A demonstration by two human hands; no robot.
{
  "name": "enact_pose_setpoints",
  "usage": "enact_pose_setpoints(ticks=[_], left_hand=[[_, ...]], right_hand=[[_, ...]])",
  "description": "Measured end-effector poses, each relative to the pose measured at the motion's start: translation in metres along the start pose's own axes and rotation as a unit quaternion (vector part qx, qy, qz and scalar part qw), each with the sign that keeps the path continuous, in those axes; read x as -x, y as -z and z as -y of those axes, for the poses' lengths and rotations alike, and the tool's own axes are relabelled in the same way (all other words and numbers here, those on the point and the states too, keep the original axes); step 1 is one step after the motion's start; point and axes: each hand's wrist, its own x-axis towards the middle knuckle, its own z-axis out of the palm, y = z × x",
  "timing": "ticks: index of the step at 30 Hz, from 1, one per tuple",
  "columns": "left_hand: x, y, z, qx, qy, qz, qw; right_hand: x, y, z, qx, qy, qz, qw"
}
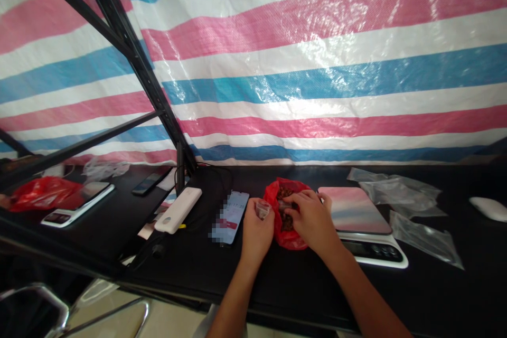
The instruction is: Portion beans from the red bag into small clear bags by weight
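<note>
A red plastic bag [277, 232] lies open on the black table, with small brown pieces [288, 223] inside it. At its left rim, my left hand [257, 227] is closed around a small clear plastic bag [263, 209]. From the right, my right hand [312, 216] reaches over the red bag with its fingers curled together above the brown pieces. Something translucent shows by its fingertips, too small to make out. Just right of that hand stands a white kitchen scale [398, 263] with a shiny, reflective plate [356, 210].
Left of the hands lie a phone [232, 219] with its screen lit and a white power bank [179, 210] with cables. Clear plastic bags [396, 190] and a white mouse [489, 208] are at right. A black metal frame [130, 53] divides off another table with a second scale [79, 211].
</note>
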Motion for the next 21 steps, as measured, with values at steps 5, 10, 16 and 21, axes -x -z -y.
enact_pose_setpoints(ticks=[5,10,16,21], left_hand=[[0.001,0.004,-0.005,-0.109,-0.084,-0.075,0.988],[0.003,0.009,-0.007,-0.195,-0.133,-0.05,0.97],[0.003,0.006,-0.001,-0.203,-0.147,0.003,0.968],[0.001,0.003,0.004,-0.124,-0.133,0.021,0.983]], right_hand=[[-0.004,0.001,0.0,-0.066,-0.058,-0.036,0.995],[-0.009,0.012,-0.002,-0.151,-0.06,-0.058,0.985],[-0.005,0.02,0.01,-0.191,0.108,-0.05,0.974],[-0.001,0.014,0.015,-0.147,0.178,-0.079,0.97]])
